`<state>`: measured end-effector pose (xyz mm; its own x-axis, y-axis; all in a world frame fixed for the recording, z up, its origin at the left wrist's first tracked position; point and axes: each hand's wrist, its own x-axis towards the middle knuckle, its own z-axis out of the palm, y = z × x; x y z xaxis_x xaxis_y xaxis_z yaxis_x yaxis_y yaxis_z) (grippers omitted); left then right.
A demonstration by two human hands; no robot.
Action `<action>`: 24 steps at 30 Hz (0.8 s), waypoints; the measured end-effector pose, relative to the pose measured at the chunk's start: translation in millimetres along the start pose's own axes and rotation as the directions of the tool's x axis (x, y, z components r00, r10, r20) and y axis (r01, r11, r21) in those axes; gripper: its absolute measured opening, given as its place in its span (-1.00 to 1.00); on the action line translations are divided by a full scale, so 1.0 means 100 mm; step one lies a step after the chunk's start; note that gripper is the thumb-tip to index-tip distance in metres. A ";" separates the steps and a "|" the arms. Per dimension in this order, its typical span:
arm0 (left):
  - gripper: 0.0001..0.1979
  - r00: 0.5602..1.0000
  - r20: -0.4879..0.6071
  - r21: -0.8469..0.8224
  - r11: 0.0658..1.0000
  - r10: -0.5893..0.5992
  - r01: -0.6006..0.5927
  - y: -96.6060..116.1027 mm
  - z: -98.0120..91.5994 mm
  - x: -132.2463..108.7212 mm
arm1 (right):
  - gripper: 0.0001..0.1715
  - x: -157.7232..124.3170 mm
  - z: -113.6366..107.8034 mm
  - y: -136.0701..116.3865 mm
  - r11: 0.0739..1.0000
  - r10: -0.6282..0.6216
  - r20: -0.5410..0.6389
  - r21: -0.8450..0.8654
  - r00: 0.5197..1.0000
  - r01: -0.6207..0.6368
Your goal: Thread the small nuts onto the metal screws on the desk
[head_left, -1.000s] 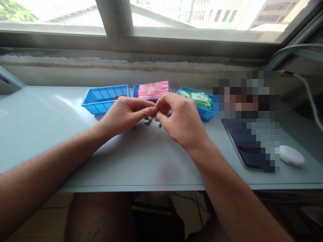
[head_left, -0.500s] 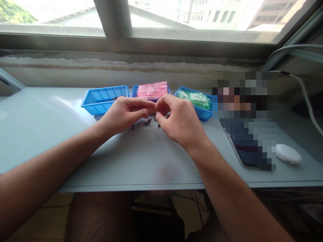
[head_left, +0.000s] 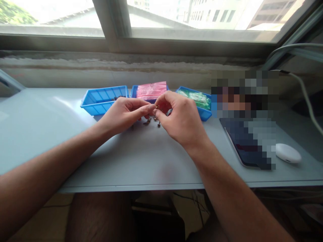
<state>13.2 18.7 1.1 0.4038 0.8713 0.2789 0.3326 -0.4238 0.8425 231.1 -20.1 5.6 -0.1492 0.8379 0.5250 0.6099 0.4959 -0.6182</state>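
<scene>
My left hand (head_left: 123, 114) and my right hand (head_left: 180, 116) meet fingertip to fingertip just above the table. Between their tips shows a tiny brass-coloured metal piece (head_left: 156, 106), too small to name for certain. Thumb and fingers of each hand are closed in a pinch around it. Under the fingers lie several small dark metal pieces (head_left: 147, 122) that look like screws, partly covered by the hands. Behind my left hand stands a blue bin (head_left: 93, 109) with more dark small pieces at its right end.
A second blue bin (head_left: 133, 92) holds pink plastic bags (head_left: 151, 90); a third blue bin (head_left: 205, 115) holds green plastic bags (head_left: 198, 98). On the right lie a dark phone (head_left: 242, 151) and a white oval case (head_left: 288, 153), near a blurred-out patch. A window (head_left: 161, 20) runs behind the table.
My left thumb has moved up to the fingertips, and the brass-coloured piece now shows between the hands. My right fingers have shifted slightly; the bins stay put.
</scene>
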 end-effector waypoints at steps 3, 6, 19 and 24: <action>-0.77 1.000 0.004 -0.004 1.000 0.019 -0.019 -0.02 0.00 0.00 | -0.73 0.00 0.01 0.02 0.999 -0.037 0.006 -0.001 0.999 0.037; -0.79 1.000 -0.017 -0.027 1.000 0.004 -0.005 -0.04 0.02 0.00 | -0.75 0.00 0.02 0.03 0.999 -0.047 0.060 0.029 0.997 0.046; -0.58 0.999 -0.046 -0.243 0.970 -0.014 0.002 -0.07 0.09 -0.01 | -0.73 0.01 0.04 0.03 0.999 0.045 0.076 0.014 0.996 -0.046; -0.61 0.999 -0.049 -0.230 0.973 -0.008 -0.003 -0.04 0.09 -0.01 | -0.62 -0.01 0.03 -0.01 0.999 0.038 0.084 -0.017 0.996 -0.037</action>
<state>19.1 16.9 -6.9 0.3586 0.8858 0.2944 0.1259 -0.3584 0.9250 228.2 -20.3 3.6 -0.1908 0.8725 0.4498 0.6284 0.4606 -0.6268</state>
